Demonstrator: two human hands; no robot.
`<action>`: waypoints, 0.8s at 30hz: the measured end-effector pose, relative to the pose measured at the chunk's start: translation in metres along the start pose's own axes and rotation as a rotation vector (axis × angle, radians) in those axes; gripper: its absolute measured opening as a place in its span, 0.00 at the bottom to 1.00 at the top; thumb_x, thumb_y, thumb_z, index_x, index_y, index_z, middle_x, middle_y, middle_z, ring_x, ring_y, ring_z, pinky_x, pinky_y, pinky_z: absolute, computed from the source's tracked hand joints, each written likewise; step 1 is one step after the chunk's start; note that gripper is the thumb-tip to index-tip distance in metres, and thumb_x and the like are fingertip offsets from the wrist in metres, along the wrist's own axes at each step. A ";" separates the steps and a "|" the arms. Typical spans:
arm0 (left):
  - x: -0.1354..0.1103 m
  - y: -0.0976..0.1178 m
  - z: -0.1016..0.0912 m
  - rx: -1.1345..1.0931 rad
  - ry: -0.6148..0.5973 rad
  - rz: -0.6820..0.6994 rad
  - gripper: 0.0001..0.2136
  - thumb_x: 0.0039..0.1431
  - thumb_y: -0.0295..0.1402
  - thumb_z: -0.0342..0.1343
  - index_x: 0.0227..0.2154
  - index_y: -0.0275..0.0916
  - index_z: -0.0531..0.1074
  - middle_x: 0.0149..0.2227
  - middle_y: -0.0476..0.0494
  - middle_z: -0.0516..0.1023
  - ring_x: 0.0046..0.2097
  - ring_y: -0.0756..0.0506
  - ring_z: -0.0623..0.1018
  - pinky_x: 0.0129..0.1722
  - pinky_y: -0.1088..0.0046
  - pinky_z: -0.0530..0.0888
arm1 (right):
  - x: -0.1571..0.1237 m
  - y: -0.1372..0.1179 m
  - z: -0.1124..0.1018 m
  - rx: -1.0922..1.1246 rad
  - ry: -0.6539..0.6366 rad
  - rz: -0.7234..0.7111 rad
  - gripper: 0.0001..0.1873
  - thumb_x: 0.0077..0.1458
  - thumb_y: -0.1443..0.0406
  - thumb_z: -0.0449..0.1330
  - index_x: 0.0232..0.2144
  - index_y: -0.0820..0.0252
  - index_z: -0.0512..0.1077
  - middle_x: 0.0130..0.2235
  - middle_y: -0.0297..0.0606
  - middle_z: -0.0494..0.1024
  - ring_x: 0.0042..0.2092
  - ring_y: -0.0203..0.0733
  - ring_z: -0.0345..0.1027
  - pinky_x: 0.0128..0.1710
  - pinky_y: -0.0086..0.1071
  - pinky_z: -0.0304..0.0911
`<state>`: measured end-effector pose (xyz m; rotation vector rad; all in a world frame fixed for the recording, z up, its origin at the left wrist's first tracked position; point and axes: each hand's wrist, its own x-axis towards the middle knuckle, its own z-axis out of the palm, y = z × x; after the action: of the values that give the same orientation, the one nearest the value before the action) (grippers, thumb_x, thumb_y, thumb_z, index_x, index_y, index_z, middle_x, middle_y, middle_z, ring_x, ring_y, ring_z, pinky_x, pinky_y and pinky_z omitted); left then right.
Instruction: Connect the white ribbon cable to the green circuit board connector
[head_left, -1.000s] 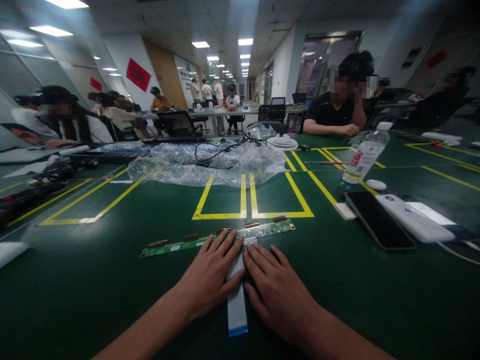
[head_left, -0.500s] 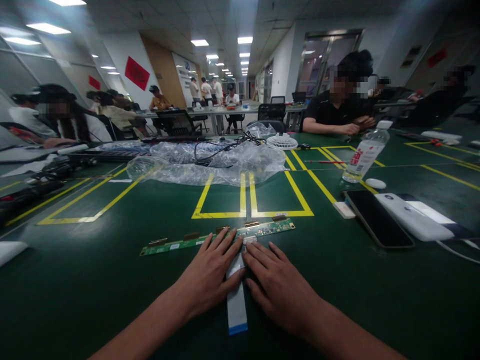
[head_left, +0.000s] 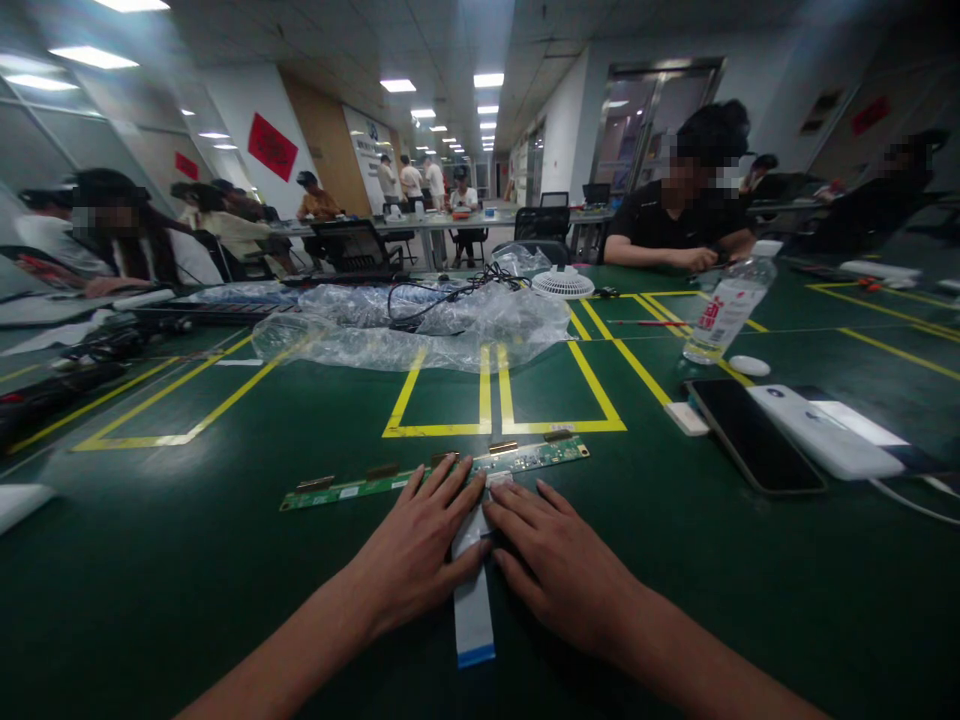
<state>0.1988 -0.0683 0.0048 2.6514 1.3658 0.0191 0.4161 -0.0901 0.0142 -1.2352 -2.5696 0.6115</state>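
A long, narrow green circuit board (head_left: 540, 455) lies slightly slanted on the green table, with copper-coloured tabs along its far edge. From a white connector (head_left: 499, 480) near its middle, a flat white ribbon cable (head_left: 472, 610) runs toward me and ends in a blue strip. My left hand (head_left: 420, 540) lies with fingers stretched out, its fingertips on the board and its thumb across the cable. My right hand (head_left: 555, 560) rests flat to the right, fingers extended, with fingertips at the connector and the cable's edge. The cable's upper part is partly hidden by my fingers.
Beyond the board lies crumpled clear plastic wrap (head_left: 435, 330) with black cables on it. A white round grille (head_left: 562, 282) stands behind. On the right are a bottle (head_left: 727, 310), a dark phone (head_left: 754, 435) and a white phone (head_left: 825, 430). People sit around other tables.
My hands, the board and the cable look nearly unchanged. Across the table, the person in black has shifted their hands and head slightly.
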 end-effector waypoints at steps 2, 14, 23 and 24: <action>0.000 0.000 -0.001 -0.005 -0.003 -0.001 0.33 0.69 0.53 0.40 0.70 0.44 0.46 0.72 0.41 0.44 0.71 0.35 0.45 0.67 0.45 0.50 | 0.000 0.001 0.000 0.000 0.001 0.002 0.27 0.68 0.59 0.48 0.66 0.57 0.58 0.69 0.42 0.56 0.69 0.45 0.45 0.69 0.48 0.34; 0.000 -0.004 -0.003 -0.014 -0.014 0.029 0.34 0.68 0.55 0.40 0.70 0.43 0.44 0.72 0.42 0.43 0.71 0.36 0.44 0.67 0.45 0.49 | 0.001 0.005 -0.005 0.002 -0.018 -0.032 0.27 0.67 0.60 0.49 0.66 0.57 0.58 0.68 0.43 0.56 0.69 0.47 0.45 0.68 0.50 0.36; 0.000 -0.003 -0.001 0.004 -0.002 0.031 0.34 0.68 0.55 0.40 0.70 0.42 0.46 0.71 0.40 0.44 0.71 0.35 0.45 0.67 0.45 0.50 | 0.002 0.006 -0.003 -0.014 -0.006 -0.024 0.28 0.67 0.59 0.49 0.67 0.57 0.57 0.69 0.43 0.55 0.69 0.46 0.44 0.68 0.50 0.35; 0.000 -0.003 -0.001 0.006 -0.001 0.030 0.35 0.67 0.55 0.40 0.70 0.42 0.46 0.71 0.40 0.44 0.71 0.35 0.45 0.67 0.45 0.50 | 0.002 0.006 -0.002 -0.017 -0.005 -0.023 0.28 0.67 0.59 0.49 0.67 0.57 0.57 0.69 0.43 0.55 0.69 0.46 0.44 0.68 0.50 0.35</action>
<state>0.1965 -0.0665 0.0049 2.6763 1.3271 0.0173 0.4199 -0.0846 0.0133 -1.2086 -2.5948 0.5902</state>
